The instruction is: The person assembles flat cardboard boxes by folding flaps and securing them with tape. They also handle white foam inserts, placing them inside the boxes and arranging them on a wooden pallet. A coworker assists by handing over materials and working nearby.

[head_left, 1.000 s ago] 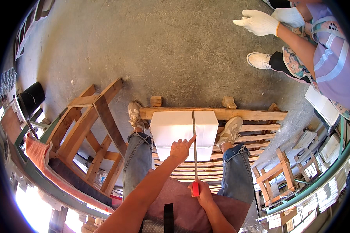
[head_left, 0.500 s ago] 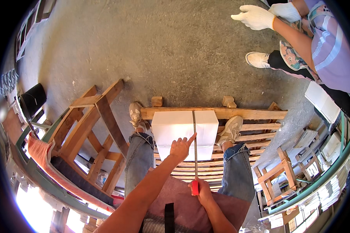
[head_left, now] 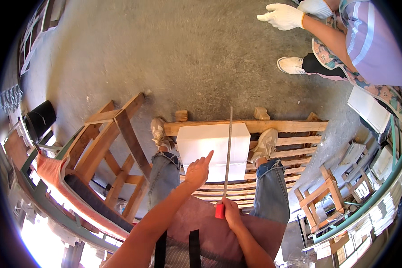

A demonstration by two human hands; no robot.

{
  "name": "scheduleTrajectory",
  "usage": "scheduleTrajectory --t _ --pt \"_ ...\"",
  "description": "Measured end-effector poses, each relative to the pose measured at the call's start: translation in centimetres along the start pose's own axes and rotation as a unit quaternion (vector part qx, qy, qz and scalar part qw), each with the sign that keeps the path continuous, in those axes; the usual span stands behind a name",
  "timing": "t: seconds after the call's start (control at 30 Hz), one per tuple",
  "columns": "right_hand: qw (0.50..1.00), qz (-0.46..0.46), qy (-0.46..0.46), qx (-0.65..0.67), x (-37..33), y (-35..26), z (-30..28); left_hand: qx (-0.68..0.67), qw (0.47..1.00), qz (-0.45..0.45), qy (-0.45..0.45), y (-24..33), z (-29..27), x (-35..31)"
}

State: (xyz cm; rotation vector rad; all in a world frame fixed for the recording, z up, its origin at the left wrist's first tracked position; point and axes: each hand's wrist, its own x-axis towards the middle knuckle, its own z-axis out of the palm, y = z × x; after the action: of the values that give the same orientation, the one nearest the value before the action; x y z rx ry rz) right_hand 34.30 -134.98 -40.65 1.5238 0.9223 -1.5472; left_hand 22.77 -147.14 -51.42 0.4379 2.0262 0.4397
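A white box (head_left: 194, 137) rests on a wooden pallet between my feet. My right hand (head_left: 231, 213) is closed around a red tape measure (head_left: 220, 211) near my lap. Its narrow blade is pulled out, rising over the box and past the box's far edge. Above the box's top, left of the blade, my left hand (head_left: 197, 173) points with its index finger stretched out, the other fingers partly curled. Nothing is held in it. Whether its fingertip touches the box I cannot tell.
The slatted wooden pallet (head_left: 295, 126) lies under the box. Wooden frames stand at left (head_left: 131, 134) and right (head_left: 321, 198). An orange cloth (head_left: 51, 172) hangs over a rail at left. A person in white gloves (head_left: 283, 17) is at the upper right, beside a white panel (head_left: 370, 111).
The tape blade has come off the box's far edge and now stands free beyond it. My left hand has moved left, away from the blade. My right hand is slightly higher in view.
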Motion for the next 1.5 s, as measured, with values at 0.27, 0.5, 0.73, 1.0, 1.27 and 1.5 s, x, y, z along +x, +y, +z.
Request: scheduleTrajectory --t 0.27,0.5,0.73,1.0,1.27,1.5 --pt "0.993 -0.077 -0.088 -0.007 -0.6 1.5 1.9 0.038 0.997 -0.040 0.054 -5.4 -3.3 -11.8" --pt "0.985 -0.145 -0.089 -0.027 -3.0 0.1 6.3 0.067 0.985 -0.157 -0.017 -5.3 -4.8 -24.2" --pt "0.974 -0.205 -0.092 0.038 -8.2 -0.6 11.8 0.108 0.989 -0.097 -0.018 -6.6 -9.5 -26.4" --pt "0.904 -0.216 -0.156 0.335 -15.5 5.8 15.0 0.166 0.985 0.035 -0.010 -12.5 -11.2 -26.7" --pt "0.900 -0.233 -0.200 0.311 -18.5 8.2 14.8 0.235 0.947 0.218 -0.010 -11.6 -10.3 -30.1" --pt "0.895 -0.268 -0.281 0.220 -19.6 6.3 10.8 0.221 0.951 0.206 -0.068 -0.5 -6.8 -27.3"
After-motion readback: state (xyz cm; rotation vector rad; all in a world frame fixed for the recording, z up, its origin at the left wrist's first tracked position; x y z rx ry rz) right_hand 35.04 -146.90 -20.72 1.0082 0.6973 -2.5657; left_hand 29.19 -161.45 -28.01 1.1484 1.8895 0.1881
